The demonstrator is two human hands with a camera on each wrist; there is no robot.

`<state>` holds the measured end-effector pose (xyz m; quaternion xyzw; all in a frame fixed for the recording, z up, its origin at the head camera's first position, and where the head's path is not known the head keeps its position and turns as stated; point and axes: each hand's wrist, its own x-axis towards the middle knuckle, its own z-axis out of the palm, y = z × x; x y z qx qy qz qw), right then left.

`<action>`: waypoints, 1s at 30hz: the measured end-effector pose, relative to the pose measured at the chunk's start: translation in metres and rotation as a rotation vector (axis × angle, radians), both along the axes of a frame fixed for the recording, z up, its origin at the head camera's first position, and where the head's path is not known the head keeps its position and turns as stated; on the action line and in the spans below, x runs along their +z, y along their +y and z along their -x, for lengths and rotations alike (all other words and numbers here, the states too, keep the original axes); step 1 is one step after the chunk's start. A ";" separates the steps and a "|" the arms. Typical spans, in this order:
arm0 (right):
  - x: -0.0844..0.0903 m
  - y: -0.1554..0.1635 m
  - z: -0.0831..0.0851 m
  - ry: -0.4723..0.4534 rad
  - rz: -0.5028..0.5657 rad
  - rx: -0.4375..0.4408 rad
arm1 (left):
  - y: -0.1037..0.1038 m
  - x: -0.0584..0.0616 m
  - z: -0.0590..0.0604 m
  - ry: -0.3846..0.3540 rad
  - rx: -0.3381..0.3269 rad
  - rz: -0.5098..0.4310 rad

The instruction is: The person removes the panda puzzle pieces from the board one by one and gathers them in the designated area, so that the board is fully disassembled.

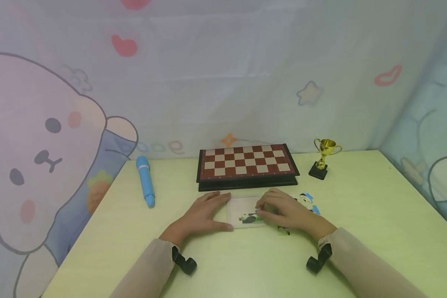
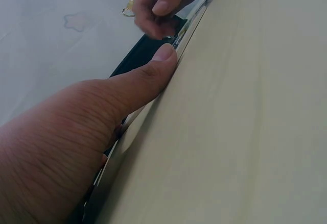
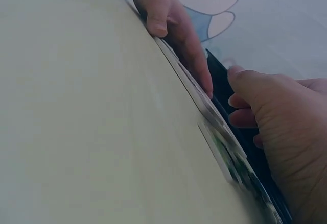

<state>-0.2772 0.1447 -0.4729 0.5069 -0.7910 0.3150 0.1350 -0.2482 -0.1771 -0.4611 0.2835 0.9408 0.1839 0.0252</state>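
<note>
A shallow white puzzle tray (image 1: 240,203) lies on the table, with joined puzzle pieces (image 1: 248,218) showing a black-and-white animal on green along its near edge. My left hand (image 1: 203,217) spans the tray's left end, its straight fingers at the far corner and its thumb at the near one. Over the tray's right part, my right hand (image 1: 287,209) bends its fingers and pinches a small puzzle piece, mostly hidden, with a bit of blue at the fingertips. In the left wrist view, the thumb (image 2: 163,55) touches the tray's near side.
Loose puzzle pieces (image 1: 305,198) lie right of the tray, partly behind my right hand; another piece (image 1: 283,231) is below that hand. A chessboard box (image 1: 247,182) stands behind the tray. A gold trophy cup (image 1: 322,159) is at back right, a blue pen-shaped object (image 1: 146,182) at left.
</note>
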 end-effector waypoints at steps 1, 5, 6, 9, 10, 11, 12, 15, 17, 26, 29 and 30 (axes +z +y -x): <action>0.000 -0.004 0.002 -0.001 -0.012 0.001 | 0.000 0.000 0.000 0.001 0.001 0.002; -0.002 -0.018 0.007 -0.018 -0.064 -0.008 | 0.000 0.000 0.001 0.000 0.008 0.013; -0.002 -0.020 0.007 -0.024 -0.080 -0.013 | 0.000 0.000 0.002 -0.002 0.011 0.019; -0.002 -0.025 0.005 -0.028 -0.118 -0.022 | 0.000 -0.001 0.001 -0.006 0.014 0.015; -0.002 -0.026 0.004 -0.027 -0.126 -0.024 | 0.000 -0.001 0.001 -0.007 0.015 0.012; -0.002 -0.026 0.003 -0.029 -0.136 -0.029 | 0.000 -0.001 0.001 -0.006 0.015 0.011; -0.002 -0.027 0.002 -0.029 -0.142 -0.033 | 0.000 -0.001 0.001 -0.004 0.015 0.008; 0.000 -0.027 -0.001 -0.036 -0.149 -0.037 | 0.001 -0.001 0.001 -0.002 0.010 -0.003; 0.000 -0.028 -0.002 -0.041 -0.153 -0.037 | 0.001 0.000 0.000 -0.003 0.009 0.002; -0.001 -0.029 -0.003 -0.025 -0.115 -0.020 | 0.000 -0.003 0.002 0.004 0.008 0.009; 0.000 -0.028 -0.003 -0.033 -0.112 -0.018 | 0.000 -0.004 0.003 0.009 0.007 0.008; 0.000 -0.028 -0.004 -0.035 -0.113 -0.016 | 0.000 -0.004 0.003 0.009 0.007 0.007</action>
